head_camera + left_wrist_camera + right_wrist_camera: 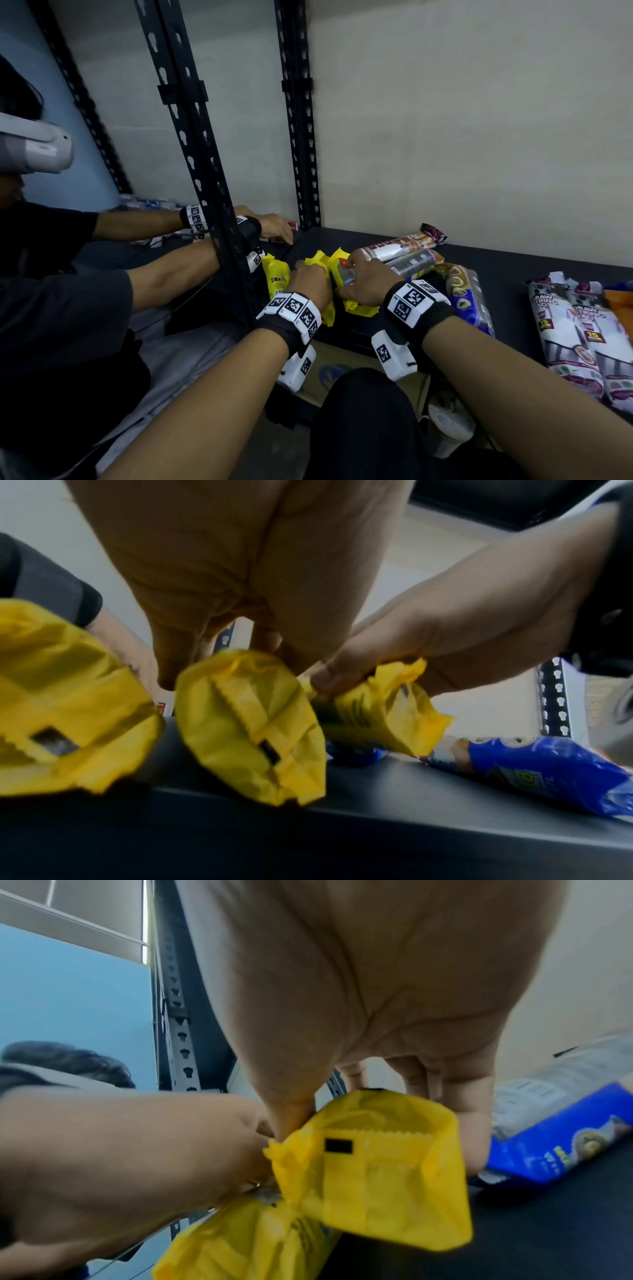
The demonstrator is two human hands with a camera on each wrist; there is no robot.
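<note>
well, from the head view both hands work side by side at the front edge of a dark shelf [507,270]. the left hand [310,281] curls over the middle yellow packet [317,258], and the right hand [363,284] clamps the right yellow packet [339,260], whose face shows a red and grey label too blurred to read. the two hands are just beside each other. a third yellow packet [275,277] lies just left of them, with a barcode near its lower end. behind the right hand lie silvery rolls [400,248], and beside the wrist a blue packet [469,298]. further right sit white and purple packs [568,329] printed "draw string bag", each with a yellow "15". another person [51,308] reaches into the next bay past the black rack upright [202,161].

from the left wrist, the left hand [240,561] closes its fingers on the top of the middle yellow packet [253,729], which stands on its crimped end at the shelf edge. the right hand [462,615] pinches the right yellow packet [377,715] with its thumb on top. the third yellow packet [68,710] sits apart at the left. the blue packet [531,767] carries a yellow badge that looks like "18".

from the right wrist, the right hand [377,988] holds the right yellow packet [377,1172] by its upper end, above the shelf. the left hand [137,1150] grips the middle yellow packet [246,1237] lower down; its dark print is unreadable.
</note>
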